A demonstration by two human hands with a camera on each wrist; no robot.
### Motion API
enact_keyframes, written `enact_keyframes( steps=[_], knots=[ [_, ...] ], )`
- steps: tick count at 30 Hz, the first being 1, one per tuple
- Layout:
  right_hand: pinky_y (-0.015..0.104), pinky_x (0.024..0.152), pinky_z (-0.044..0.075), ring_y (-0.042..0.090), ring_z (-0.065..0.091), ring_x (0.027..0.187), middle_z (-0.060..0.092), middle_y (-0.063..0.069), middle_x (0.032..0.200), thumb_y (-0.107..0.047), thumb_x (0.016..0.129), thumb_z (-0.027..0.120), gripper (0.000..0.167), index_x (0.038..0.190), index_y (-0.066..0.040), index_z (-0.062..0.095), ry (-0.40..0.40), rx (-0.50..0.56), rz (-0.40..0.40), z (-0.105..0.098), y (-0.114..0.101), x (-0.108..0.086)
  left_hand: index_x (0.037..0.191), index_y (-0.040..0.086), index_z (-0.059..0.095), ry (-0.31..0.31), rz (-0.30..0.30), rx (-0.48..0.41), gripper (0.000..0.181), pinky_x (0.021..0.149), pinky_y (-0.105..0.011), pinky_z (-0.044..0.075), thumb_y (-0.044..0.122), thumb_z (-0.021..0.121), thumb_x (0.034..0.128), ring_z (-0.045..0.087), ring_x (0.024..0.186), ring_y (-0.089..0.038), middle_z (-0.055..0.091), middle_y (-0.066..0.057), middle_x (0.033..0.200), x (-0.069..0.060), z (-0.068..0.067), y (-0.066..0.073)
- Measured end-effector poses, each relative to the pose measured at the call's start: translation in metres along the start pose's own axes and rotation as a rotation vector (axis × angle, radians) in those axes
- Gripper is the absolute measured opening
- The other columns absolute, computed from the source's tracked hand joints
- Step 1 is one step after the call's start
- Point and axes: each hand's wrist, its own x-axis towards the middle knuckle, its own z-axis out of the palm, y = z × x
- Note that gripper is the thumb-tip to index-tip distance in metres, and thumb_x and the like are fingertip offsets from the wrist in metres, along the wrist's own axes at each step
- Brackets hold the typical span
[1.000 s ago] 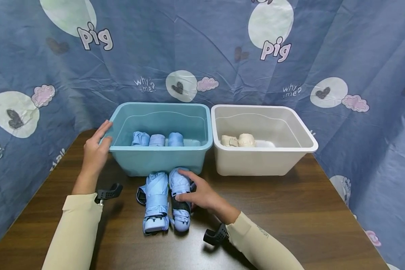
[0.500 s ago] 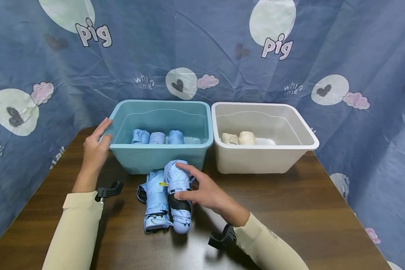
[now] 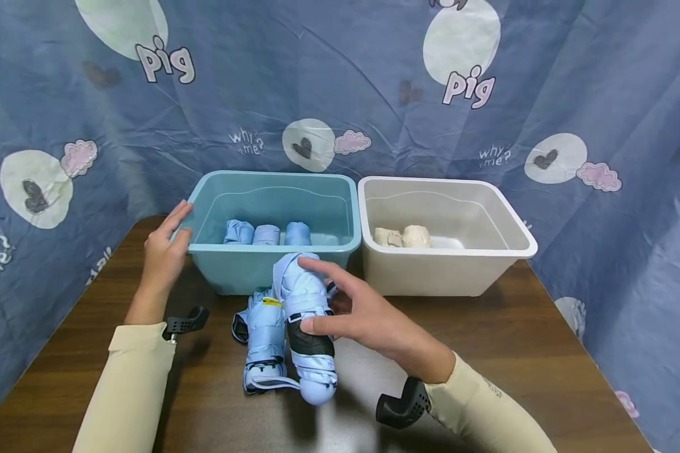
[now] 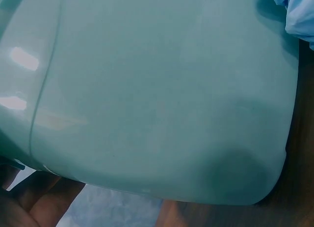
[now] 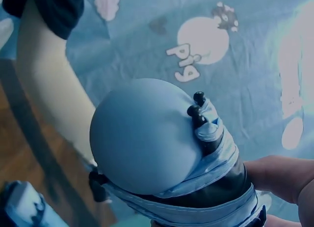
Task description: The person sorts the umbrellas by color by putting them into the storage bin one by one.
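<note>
My right hand (image 3: 368,314) grips a folded light-blue umbrella (image 3: 303,289) with a black band, raised off the table and tilted. Its rounded handle end (image 5: 147,136) fills the middle of the right wrist view. A second folded light-blue umbrella (image 3: 265,340) lies beside it on the table. My left hand (image 3: 167,251) rests against the left rim of the teal bin (image 3: 272,267), fingers fairly straight; in the left wrist view, fingers (image 4: 46,197) show at the bin's edge. Inside stand or lie 3 blue fabric bundles (image 3: 267,235), partly hidden by the front wall.
Right of the teal bin stands a white bin (image 3: 425,274) holding two cream bundles (image 3: 416,236). Both bins sit on the wooden table (image 3: 487,352), near the patterned blue curtain (image 3: 402,126) behind. A black camera strap piece (image 3: 402,402) sits at my right wrist.
My right hand has lifted the umbrella off the table and tilted it, moving it toward me and slightly right. A wrist strap now trails to the other umbrella. My left hand stays at the bin.
</note>
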Motion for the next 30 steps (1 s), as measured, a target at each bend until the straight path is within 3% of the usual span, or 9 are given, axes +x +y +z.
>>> enact_keyframes(
  steps=[9, 18, 24, 30],
  knots=[
    [0.032, 0.061, 0.048, 0.025, 0.057, 0.092, 0.049, 0.016, 0.120, -0.015, 0.083, 0.075, 0.074, 0.142, -0.044, 0.041, 0.110, -0.094, 0.000, -0.032, -0.037, 0.015, 0.141, 0.015, 0.052, 0.003, -0.001, -0.007, 0.048, 0.113, -0.037, 0.023, 0.017, 0.042, 0.0942, 0.032, 0.139, -0.012, 0.042, 0.002, 0.150, 0.002, 0.000, 0.003],
    [0.040, 0.067, 0.052, 0.028, 0.047, 0.116, 0.035, 0.009, 0.143, -0.017, 0.082, 0.076, 0.075, 0.142, -0.046, 0.041, 0.194, -0.121, 0.051, -0.063, -0.053, 0.048, 0.141, 0.015, 0.052, 0.006, 0.004, 0.014, 0.048, 0.113, -0.037, 0.024, 0.017, 0.043, 0.0939, 0.033, 0.139, -0.012, 0.043, 0.003, 0.149, -0.001, -0.002, 0.001],
    [0.042, 0.075, 0.053, 0.030, 0.050, 0.113, 0.039, 0.014, 0.136, -0.013, 0.083, 0.074, 0.077, 0.144, -0.043, 0.038, 0.233, -0.115, 0.110, -0.076, -0.056, 0.078, 0.141, 0.016, 0.052, 0.009, 0.021, 0.020, 0.047, 0.112, -0.037, 0.027, 0.018, 0.043, 0.0946, 0.034, 0.138, -0.013, 0.043, 0.002, 0.149, -0.002, -0.002, 0.002],
    [0.046, 0.079, 0.051, 0.027, 0.050, 0.113, 0.037, 0.009, 0.137, -0.004, 0.085, 0.070, 0.077, 0.144, -0.042, 0.039, 0.312, -0.060, 0.169, -0.083, -0.054, 0.106, 0.141, 0.017, 0.052, 0.010, 0.024, 0.027, 0.047, 0.111, -0.034, 0.028, 0.018, 0.043, 0.0950, 0.035, 0.138, -0.014, 0.043, 0.002, 0.149, -0.001, -0.002, 0.002]
  ],
)
